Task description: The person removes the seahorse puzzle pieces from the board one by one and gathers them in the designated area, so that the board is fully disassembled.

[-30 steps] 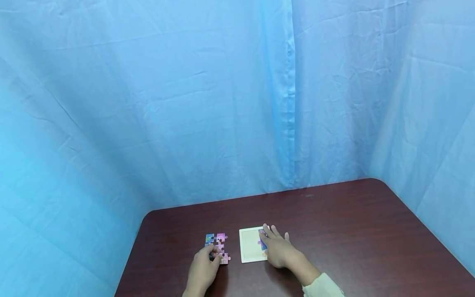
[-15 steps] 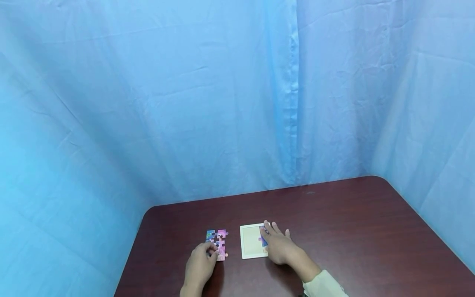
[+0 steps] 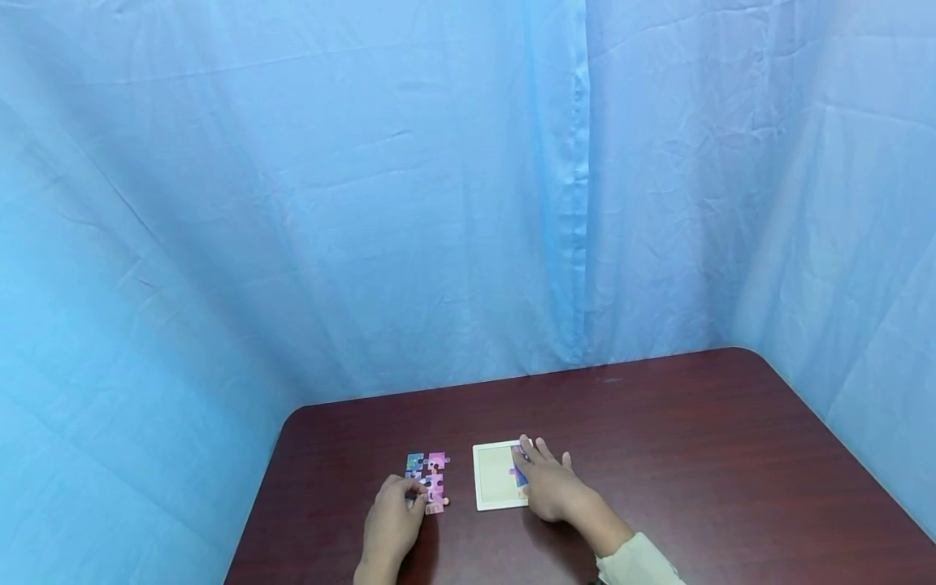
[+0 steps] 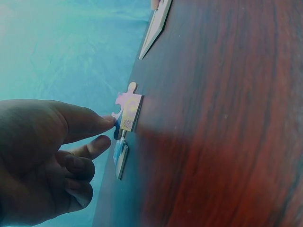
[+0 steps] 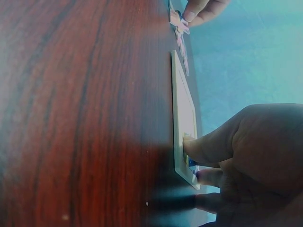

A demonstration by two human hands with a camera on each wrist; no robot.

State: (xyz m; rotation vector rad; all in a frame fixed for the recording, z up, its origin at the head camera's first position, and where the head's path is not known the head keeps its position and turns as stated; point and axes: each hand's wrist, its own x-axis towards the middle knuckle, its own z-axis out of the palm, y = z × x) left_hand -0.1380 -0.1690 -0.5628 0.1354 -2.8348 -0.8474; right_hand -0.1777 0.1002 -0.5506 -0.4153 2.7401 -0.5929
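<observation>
In the head view my left hand [image 3: 391,520] is at the lower part of a small group of jigsaw pieces. Its thumb and a curled finger pinch the edge of a pink, cream and blue jigsaw piece [image 4: 129,111], which lies at the near end of the group. A blue-green piece [image 3: 415,461] and a pink piece [image 3: 437,461] lie at the far end. My right hand [image 3: 556,491] rests spread over the right side of a white-rimmed puzzle tray [image 3: 497,475]. Blue and purple pieces [image 3: 520,471] sit in the tray there, partly hidden beneath its fingers.
The dark red-brown table [image 3: 658,439] extends behind and to the right of the tray. Light blue curtains [image 3: 439,203] hang along its far edge and sides. Bare tabletop separates the loose pieces from the tray.
The near pink piece has shifted slightly left, against the other pieces, along with my left fingers. My right hand keeps its place on the tray. The head view has tilted a little.
</observation>
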